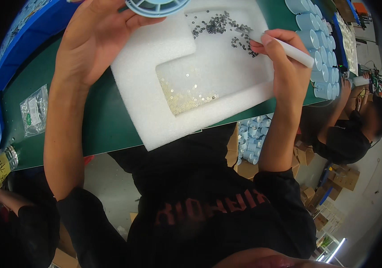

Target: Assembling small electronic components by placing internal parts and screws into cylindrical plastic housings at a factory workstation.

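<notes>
My left hand (93, 42) is closed on the rim of a light blue round plastic part with spokes (157, 9), cut off by the top edge of the head view. My right hand (284, 56) grips a thick white pen-shaped tool (297, 53). The tool's narrow tip reaches over the white foam tray (138, 114), close to many small black rings (217, 23); whether it touches or carries one is too small to tell. Pale, translucent little rings (186, 102) lie scattered in the tray's near left recess.
Light blue cups (320, 56) stand in rows along the right of the green table (98, 120). At left are a blue bin (3, 62) and a clear plastic bag (34, 111). A carton of blue parts (251, 138) sits below the edge. Co-workers (349, 134) are at both sides.
</notes>
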Tool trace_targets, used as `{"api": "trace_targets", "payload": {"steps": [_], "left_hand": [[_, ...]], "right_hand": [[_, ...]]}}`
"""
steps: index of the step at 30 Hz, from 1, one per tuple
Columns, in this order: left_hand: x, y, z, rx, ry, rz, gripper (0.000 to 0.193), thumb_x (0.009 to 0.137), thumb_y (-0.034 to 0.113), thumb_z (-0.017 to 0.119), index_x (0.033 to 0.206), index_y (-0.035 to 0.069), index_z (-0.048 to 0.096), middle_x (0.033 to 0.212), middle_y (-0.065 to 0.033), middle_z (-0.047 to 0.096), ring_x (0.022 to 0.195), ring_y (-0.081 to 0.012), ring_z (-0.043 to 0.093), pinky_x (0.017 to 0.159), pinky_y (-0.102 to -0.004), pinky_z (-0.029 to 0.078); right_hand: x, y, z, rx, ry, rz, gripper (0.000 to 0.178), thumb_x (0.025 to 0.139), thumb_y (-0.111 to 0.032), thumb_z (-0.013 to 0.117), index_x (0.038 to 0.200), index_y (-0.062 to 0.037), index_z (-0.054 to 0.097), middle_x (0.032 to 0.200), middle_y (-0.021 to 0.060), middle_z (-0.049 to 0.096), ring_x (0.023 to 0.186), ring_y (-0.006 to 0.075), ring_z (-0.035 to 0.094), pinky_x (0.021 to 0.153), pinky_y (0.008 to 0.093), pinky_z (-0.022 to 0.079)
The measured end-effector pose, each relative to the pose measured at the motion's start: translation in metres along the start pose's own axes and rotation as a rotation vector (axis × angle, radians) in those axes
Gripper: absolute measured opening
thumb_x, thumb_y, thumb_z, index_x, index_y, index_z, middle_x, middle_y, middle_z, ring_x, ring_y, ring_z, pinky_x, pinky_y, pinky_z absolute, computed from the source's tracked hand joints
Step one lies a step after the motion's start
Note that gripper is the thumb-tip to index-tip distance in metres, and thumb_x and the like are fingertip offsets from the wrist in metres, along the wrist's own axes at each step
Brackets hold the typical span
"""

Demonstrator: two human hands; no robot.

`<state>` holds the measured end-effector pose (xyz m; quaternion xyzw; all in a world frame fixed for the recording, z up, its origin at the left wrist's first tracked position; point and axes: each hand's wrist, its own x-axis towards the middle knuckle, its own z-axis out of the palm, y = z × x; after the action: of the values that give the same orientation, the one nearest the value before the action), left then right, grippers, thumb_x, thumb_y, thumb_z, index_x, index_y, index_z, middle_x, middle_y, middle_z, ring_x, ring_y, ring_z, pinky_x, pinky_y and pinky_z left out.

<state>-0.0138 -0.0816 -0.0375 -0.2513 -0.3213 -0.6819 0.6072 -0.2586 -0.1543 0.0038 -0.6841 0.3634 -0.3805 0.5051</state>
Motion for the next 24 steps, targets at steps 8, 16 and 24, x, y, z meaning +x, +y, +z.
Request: {"api": "trace_targets", "payload": {"steps": [8,16,24], "left_hand": [[0.001,0.009,-0.019,0.196,-0.15,0.058,0.047,0.091,0.024,0.058,0.124,-0.007,0.044,0.113,-0.0191,0.059,0.103,-0.0258,0.059,0.09,-0.0366,0.05],[0.009,-0.002,0.068,0.93,1.073,-0.053,0.037,0.092,0.017,0.057,0.12,-0.008,0.051,0.108,-0.0162,0.063,0.095,-0.0199,0.061,0.081,-0.0296,0.051],[-0.014,0.01,0.053,0.952,0.886,-0.083,0.035,0.095,0.018,0.053,0.12,-0.007,0.051,0.119,-0.0171,0.057,0.11,-0.0248,0.057,0.098,-0.0379,0.048]], "right_hand": [[0.004,-0.006,0.01,-0.076,0.025,0.026,0.014,0.078,-0.007,0.066,0.086,0.0046,0.064,0.077,0.0113,0.068,0.075,0.0152,0.068,0.068,0.0226,0.052],[0.004,0.0,0.005,-0.186,0.031,0.002,0.016,0.076,-0.011,0.069,0.084,0.0025,0.065,0.074,0.0095,0.067,0.072,0.0122,0.066,0.064,0.0215,0.05],[-0.003,-0.006,0.006,0.075,0.034,-0.05,0.021,0.08,-0.002,0.068,0.098,0.0058,0.062,0.086,0.0124,0.067,0.075,0.0158,0.066,0.072,0.0243,0.053]]}}
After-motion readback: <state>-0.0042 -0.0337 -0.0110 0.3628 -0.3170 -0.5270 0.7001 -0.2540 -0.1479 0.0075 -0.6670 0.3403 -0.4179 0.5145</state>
